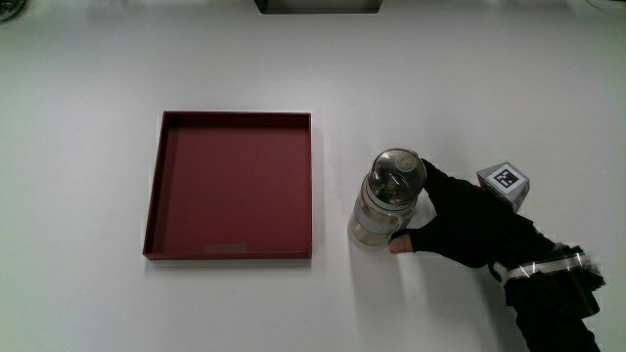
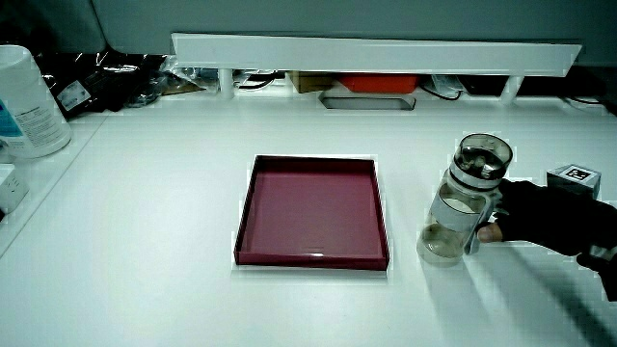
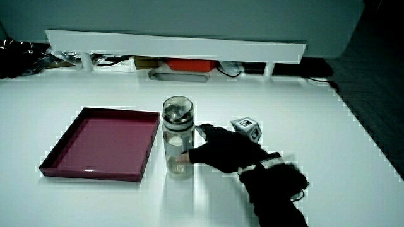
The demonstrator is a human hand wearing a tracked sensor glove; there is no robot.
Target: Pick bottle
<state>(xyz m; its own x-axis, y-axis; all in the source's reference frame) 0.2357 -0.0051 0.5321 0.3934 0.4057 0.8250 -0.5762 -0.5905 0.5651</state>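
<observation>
A clear bottle point(image 1: 383, 200) with a shiny rounded lid stands upright on the white table beside the dark red tray point(image 1: 156, 186); both side views show the bottle point(image 2: 461, 200) point(image 3: 177, 145) too. The black-gloved hand point(image 1: 460, 220) is wrapped around the bottle's side, away from the tray, with the thumb tip pressed low on the glass. The patterned cube point(image 1: 505, 183) rides on the back of the hand. In both side views the hand point(image 2: 540, 217) point(image 3: 221, 150) grips the bottle at mid-height. The bottle's base looks to rest on the table.
The shallow square tray point(image 2: 255, 183) point(image 3: 60, 157) holds nothing. A low white partition point(image 2: 376, 53) runs along the table's edge farthest from the person, with clutter under it. A white container point(image 2: 24, 101) stands near the table's corner.
</observation>
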